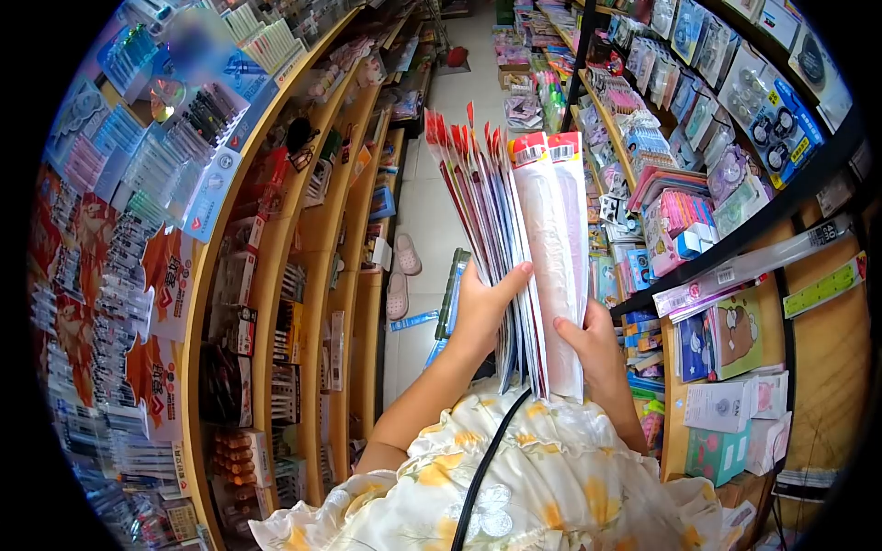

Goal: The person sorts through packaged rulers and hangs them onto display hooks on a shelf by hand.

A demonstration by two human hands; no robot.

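A thick stack of long, thin plastic packets (487, 211) with red tops stands upright in front of my body. My left hand (491, 308) is wrapped round its left side, thumb across the front. On the right of the stack, two clear packets (544, 239) with red and yellow headers face me, one partly over the other. My right hand (593, 344) grips their lower right edge, its thumb lying on the front. The fingers behind the packets are hidden.
Wooden shelves (299, 239) with boxed goods and pens line the left side. Stationery packs fill the right-hand shelves (684, 441). Pink clogs (398, 294) lie on the tiled floor (423, 197), near a green item (452, 289). A black cord (491, 459) hangs over the floral clothing.
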